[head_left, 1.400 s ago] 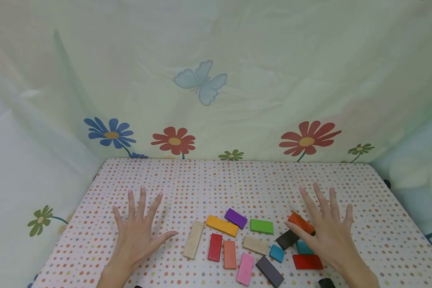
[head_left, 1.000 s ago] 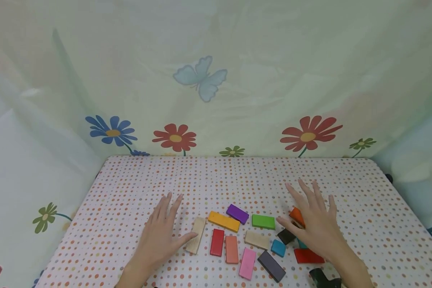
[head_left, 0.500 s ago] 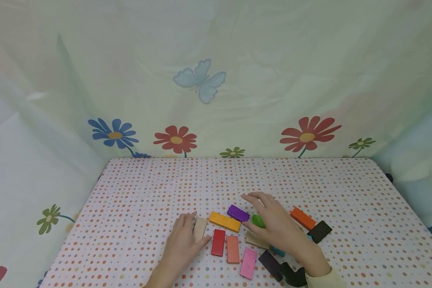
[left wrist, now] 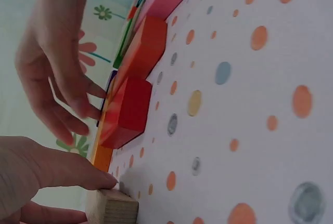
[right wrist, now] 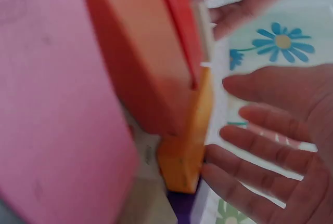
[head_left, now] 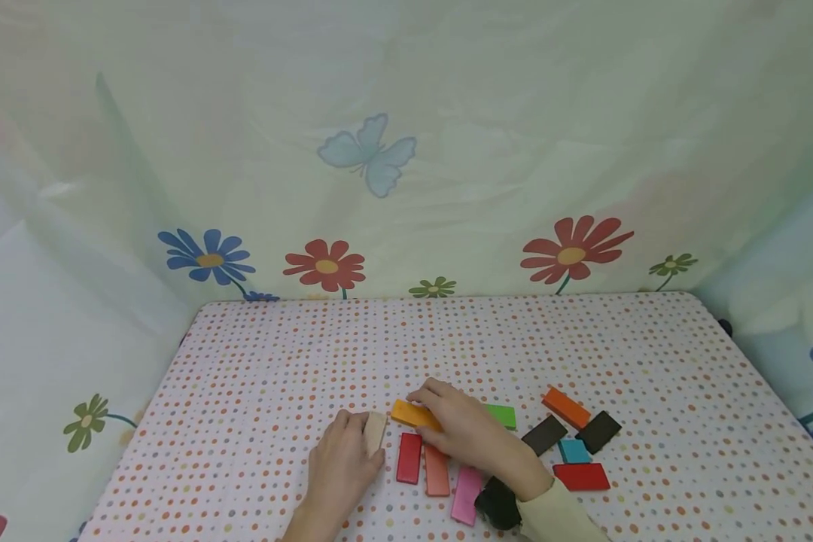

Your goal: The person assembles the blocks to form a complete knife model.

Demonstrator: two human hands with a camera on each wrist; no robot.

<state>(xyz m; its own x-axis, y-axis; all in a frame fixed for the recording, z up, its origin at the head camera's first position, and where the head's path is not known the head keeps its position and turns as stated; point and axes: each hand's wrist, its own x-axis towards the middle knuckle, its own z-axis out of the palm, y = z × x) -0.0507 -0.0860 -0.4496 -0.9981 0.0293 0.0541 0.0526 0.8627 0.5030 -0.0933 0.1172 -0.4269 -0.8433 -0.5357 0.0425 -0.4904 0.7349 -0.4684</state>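
Observation:
In the head view my left hand (head_left: 339,467) pinches a plain wooden block (head_left: 376,429). The left wrist view shows the thumb on one side of this block and fingers on the other. My right hand (head_left: 477,433) hovers over a yellow-orange block (head_left: 409,413), its fingers extended and loosely bent close beside it in the right wrist view. A purple block (right wrist: 182,206) lies by the yellow one, hidden under that hand in the head view. Nearer me lie a red block (head_left: 409,458), a salmon block (head_left: 437,474) and a pink block (head_left: 465,497).
Behind the right hand a green block (head_left: 503,415) shows partly. To the right lie an orange block (head_left: 566,407), dark blocks (head_left: 599,431), a blue block (head_left: 573,451) and another red block (head_left: 580,476). The dotted tabletop (head_left: 298,346) ends at a flowered curtain (head_left: 474,226).
Both hands were spread wide apart. My left hand has come right and taken hold of the wooden block; my right hand has swept left from the right-hand blocks to the yellow-orange one.

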